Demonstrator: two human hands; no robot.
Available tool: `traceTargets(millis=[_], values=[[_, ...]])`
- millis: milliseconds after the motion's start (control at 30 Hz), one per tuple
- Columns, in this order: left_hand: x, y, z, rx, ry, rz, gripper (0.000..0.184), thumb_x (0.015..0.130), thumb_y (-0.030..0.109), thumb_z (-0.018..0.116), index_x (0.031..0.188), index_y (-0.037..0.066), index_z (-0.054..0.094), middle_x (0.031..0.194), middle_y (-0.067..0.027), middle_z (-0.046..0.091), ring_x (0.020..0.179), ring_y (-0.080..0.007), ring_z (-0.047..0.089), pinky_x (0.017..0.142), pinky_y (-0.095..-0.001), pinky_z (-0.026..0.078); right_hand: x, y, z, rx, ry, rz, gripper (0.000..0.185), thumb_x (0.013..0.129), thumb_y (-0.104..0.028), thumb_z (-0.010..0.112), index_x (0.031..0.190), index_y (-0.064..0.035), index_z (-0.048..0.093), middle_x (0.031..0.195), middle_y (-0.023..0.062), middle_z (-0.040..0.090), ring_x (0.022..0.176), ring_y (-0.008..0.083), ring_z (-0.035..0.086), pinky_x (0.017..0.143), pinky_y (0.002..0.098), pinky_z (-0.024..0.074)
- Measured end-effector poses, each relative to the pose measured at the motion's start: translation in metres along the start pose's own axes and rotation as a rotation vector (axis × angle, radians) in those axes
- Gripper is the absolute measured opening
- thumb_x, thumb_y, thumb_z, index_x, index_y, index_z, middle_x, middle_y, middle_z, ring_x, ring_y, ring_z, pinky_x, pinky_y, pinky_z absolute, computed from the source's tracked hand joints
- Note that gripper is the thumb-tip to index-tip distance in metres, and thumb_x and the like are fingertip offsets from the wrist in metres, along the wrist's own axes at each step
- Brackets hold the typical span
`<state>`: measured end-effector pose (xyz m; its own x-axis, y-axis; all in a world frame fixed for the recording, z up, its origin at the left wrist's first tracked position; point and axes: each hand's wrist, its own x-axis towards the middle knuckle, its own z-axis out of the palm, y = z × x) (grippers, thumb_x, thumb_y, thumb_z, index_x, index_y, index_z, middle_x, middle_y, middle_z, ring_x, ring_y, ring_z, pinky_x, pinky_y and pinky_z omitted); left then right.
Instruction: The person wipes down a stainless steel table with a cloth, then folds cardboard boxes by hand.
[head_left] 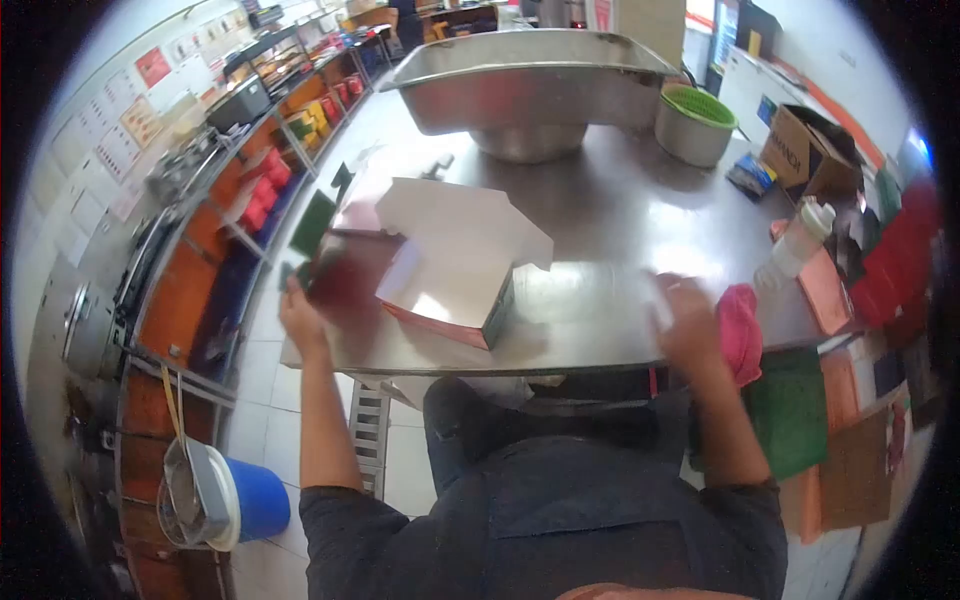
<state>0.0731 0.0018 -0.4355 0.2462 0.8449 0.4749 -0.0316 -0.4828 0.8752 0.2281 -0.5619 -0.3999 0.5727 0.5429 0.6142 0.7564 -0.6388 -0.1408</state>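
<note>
One open box (455,250) | left fingers (292,288) leftward | right fingers (682,296) rightward, apart

The cardboard box (812,160) reads "MAN" — its remaining letters blurred.

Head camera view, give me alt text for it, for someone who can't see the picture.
An open cardboard box sits near the front edge of a metal table, between a person's left hand, by the table's left side, and blurred right hand, beside a pink cloth. A large metal basin stands farther back.
</note>
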Motion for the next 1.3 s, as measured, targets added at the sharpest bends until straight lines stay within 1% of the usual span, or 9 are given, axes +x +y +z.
traceTargets(millis=[267,367,600,733,833,900,1033,1200,1300], values=[[-0.081,0.041,0.072,-0.688,-0.224,-0.348,0.05,0.111,0.041,0.051,0.136,0.0,0.064,0.133,-0.0086,0.065,0.111,-0.0166,0.061,0.094,-0.0319,0.049,0.062,-0.139,0.055,0.355,-0.32,-0.228,0.057,0.084,-0.04,0.079,0.135,-0.0181,0.066,0.085,0.0115,0.071,0.078,0.034,0.069,0.067,0.0451,0.0522],[-0.083,0.07,0.059,-0.571,-0.215,-0.191,0.05,0.111,0.041,0.05,0.139,0.001,0.062,0.136,-0.01,0.063,0.112,-0.0169,0.062,0.093,-0.0319,0.05,0.071,-0.12,0.086,0.272,-0.262,-0.255,0.047,0.085,-0.041,0.077,0.124,-0.0168,0.069,0.081,0.0105,0.071,0.076,0.035,0.07,0.066,0.0465,0.0521],[-0.063,0.13,0.01,-1.189,-0.266,-0.481,0.045,0.113,0.041,0.041,0.143,0.011,0.055,0.137,-0.0107,0.064,0.119,-0.024,0.062,0.09,-0.0397,0.053,0.088,-0.057,0.052,0.032,-0.331,0.105,0.052,0.088,-0.035,0.076,0.134,-0.0163,0.064,0.093,0.0109,0.075,0.09,0.0325,0.073,0.079,0.0438,0.0569],[-0.09,0.184,0.02,-1.26,-0.381,-0.421,0.05,0.111,0.046,0.043,0.151,0.016,0.047,0.141,-0.0083,0.061,0.129,-0.0249,0.058,0.092,-0.0462,0.059,0.109,-0.071,-0.021,0.218,-0.389,0.025,0.071,0.086,-0.03,0.082,0.148,-0.0152,0.053,0.111,0.0146,0.071,0.103,0.0348,0.07,0.091,0.0435,0.0557],[-0.134,0.246,0.037,-1.195,-0.401,-0.499,0.054,0.11,0.046,0.046,0.154,0.016,0.042,0.144,-0.0081,0.058,0.13,-0.0245,0.059,0.081,-0.0447,0.064,0.125,-0.105,-0.048,0.446,-0.102,-0.284,0.077,0.084,-0.027,0.083,0.152,-0.0137,0.048,0.13,0.0207,0.063,0.119,0.04,0.063,0.099,0.0447,0.0526],[-0.15,0.252,0.044,-1.198,-0.636,-0.459,0.059,0.111,0.045,0.041,0.163,0.019,0.03,0.159,-0.008,0.046,0.143,-0.0301,0.048,0.094,-0.0476,0.061,0.135,-0.127,-0.054,0.479,-0.007,-0.351,0.078,0.085,-0.024,0.082,0.152,-0.0113,0.045,0.135,0.0234,0.061,0.126,0.0432,0.059,0.105,0.0479,0.0493],[-0.164,0.275,0.059,-1.185,-0.789,-0.234,0.062,0.111,0.044,0.037,0.163,0.012,0.026,0.16,-0.0124,0.043,0.145,-0.0314,0.046,0.091,-0.0477,0.063,0.152,-0.138,-0.058,0.522,0.05,-0.476,0.081,0.084,-0.015,0.078,0.155,-0.0106,0.041,0.135,0.0238,0.062,0.124,0.0437,0.061,0.104,0.0485,0.0509],[-0.147,0.289,0.058,-1.623,-0.799,-0.234,0.063,0.11,0.056,0.031,0.139,0.003,0.049,0.141,-0.0181,0.059,0.13,-0.0327,0.059,0.107,-0.0616,0.05,0.165,-0.128,-0.075,0.436,0.127,-0.467,0.067,0.083,-0.01,0.073,0.147,-0.0138,0.055,0.129,0.0134,0.07,0.115,0.0395,0.067,0.095,0.0465,0.0564],[-0.119,0.3,0.06,-1.356,-0.785,0.034,0.058,0.11,0.051,0.036,0.135,0.002,0.053,0.13,-0.0171,0.064,0.122,-0.031,0.063,0.103,-0.0562,0.053,0.174,-0.117,-0.085,0.413,0.234,-0.617,0.059,0.083,-0.01,0.07,0.141,-0.0149,0.062,0.129,0.011,0.071,0.113,0.0365,0.069,0.095,0.0468,0.0566]])
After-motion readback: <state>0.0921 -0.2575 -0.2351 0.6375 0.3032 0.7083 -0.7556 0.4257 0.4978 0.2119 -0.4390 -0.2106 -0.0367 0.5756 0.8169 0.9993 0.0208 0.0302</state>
